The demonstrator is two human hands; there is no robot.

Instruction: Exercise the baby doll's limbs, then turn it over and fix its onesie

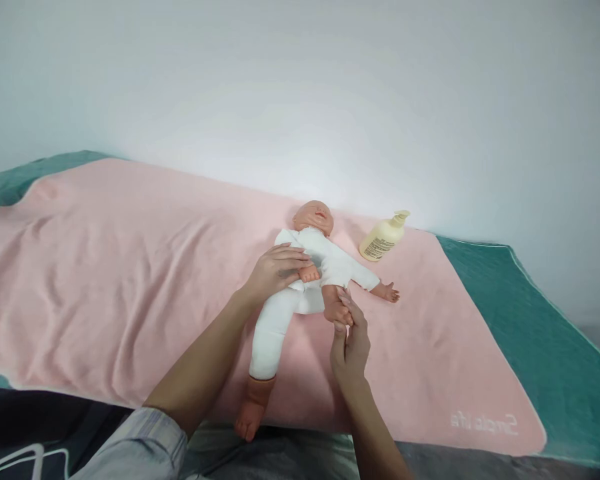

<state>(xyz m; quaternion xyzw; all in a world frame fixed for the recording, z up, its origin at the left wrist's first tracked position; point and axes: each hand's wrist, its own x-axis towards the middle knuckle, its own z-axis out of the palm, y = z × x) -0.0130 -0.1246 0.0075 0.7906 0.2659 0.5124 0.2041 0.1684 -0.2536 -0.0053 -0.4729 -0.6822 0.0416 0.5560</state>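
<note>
A baby doll (275,327) in white cloth lies on its back on a pink blanket (180,267), its head toward the wall. My left hand (276,270) rests over the doll's arm and belly, fingers stretched out beside the doll's small hand. My right hand (351,340) grips the foot of the doll's bent leg, thumb on one side and fingers on the other. The doll's other leg lies straight toward me, its bare foot at the blanket's near edge. One doll arm reaches out to the right.
A pale yellow pump bottle (383,239) stands tilted-looking on the blanket, right of the doll's head. Green cloth (520,313) shows under the blanket at both sides. A wall rises behind. White cables (39,457) are at the lower left.
</note>
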